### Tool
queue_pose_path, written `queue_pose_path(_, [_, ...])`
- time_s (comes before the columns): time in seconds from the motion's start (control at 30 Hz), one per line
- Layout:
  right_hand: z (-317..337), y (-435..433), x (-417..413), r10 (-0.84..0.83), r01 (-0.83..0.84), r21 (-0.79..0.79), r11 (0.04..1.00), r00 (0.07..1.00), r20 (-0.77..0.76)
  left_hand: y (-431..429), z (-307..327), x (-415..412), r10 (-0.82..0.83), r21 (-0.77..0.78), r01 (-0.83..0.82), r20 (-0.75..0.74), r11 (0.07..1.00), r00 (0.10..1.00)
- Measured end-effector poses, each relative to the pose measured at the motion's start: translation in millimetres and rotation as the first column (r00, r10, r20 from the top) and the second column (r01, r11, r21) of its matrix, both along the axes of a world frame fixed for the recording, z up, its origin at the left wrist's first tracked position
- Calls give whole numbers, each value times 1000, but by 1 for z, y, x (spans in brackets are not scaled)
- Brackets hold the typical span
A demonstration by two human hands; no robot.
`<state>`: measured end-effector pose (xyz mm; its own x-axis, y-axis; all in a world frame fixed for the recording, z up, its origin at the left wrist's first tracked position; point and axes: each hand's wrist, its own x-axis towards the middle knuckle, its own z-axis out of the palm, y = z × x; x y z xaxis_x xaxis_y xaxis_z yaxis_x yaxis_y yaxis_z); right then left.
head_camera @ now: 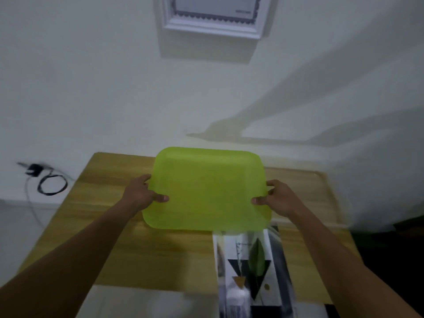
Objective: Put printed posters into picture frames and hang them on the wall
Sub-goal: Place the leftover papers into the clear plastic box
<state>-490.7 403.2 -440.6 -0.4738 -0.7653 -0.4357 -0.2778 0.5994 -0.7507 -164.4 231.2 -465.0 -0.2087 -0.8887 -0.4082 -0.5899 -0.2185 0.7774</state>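
Left grip [142, 193] and right grip [278, 199] clamp the lime-green tray [206, 189] by its ends; the printed poster [250, 267] lies lower right, long axis up-frame, nearer the right grip.

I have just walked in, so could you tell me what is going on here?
A person holds a green tray by its short sides, the left hand on one, the right hand on the other, over a wooden table. A printed poster with a leaf design lies on the table nearer the person. A white picture frame hangs on the wall above.
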Motion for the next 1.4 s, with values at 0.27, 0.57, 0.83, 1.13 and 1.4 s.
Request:
queue_pose_path(0.27, [-42, -88, 136, 72, -69, -35, 997, 993, 96, -79, -30, 136, -24, 4, 23, 86, 1000, 996])
queue_pose_path(0.57, [-127, -175, 192, 90, -90, 0, 996, 992, -90, -161, -97, 185, -71, -95, 103, 298, 990, 952])
queue_pose_path(0.83, [-172, -197, 201, 153, -122, 137, 983, 959, -240, -193, -118, 201, -137, -107, 198, 415, 974, 899])
queue_pose_path(1.13, [-119, -180, 202, 230, -187, 161, 969, 920, -316, -163, -108, 178, -74, -217, 184, 436, 959, 897])
queue_pose_path(1.4, [-69, -96, 164, 290, -222, 227, 948, 897, -333, -38, -60, 75, -283, -267, 363, 294, 893, 913])
